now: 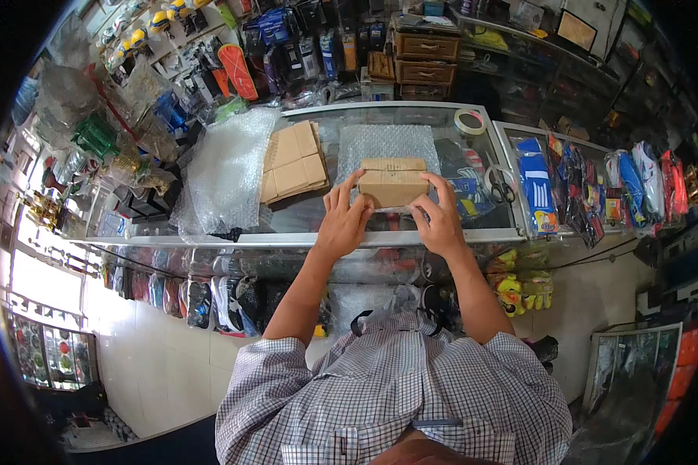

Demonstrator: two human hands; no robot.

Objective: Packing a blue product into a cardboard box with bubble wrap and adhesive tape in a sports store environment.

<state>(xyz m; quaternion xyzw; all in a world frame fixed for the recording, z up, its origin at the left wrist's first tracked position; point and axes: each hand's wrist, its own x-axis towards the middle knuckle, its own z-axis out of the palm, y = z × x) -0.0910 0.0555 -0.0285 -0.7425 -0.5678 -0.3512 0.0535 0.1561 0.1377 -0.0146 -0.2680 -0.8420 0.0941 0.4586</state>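
Steady the cardboard box (393, 191) square to the bubble wrap (388, 141) with even pressure from left hand (343, 221) and right hand (442, 222) (grasping opposite ends), without crushing it.

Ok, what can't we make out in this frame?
All head view:
- Inside of the cardboard box: hidden by its own walls.
- Marking on its top: too small to read.
- Near part of the small bubble-wrap sheet: covered by box and hands.
- Count of flat cardboard pieces: they overlap.
- Person's legs: hidden by the checked shirt.
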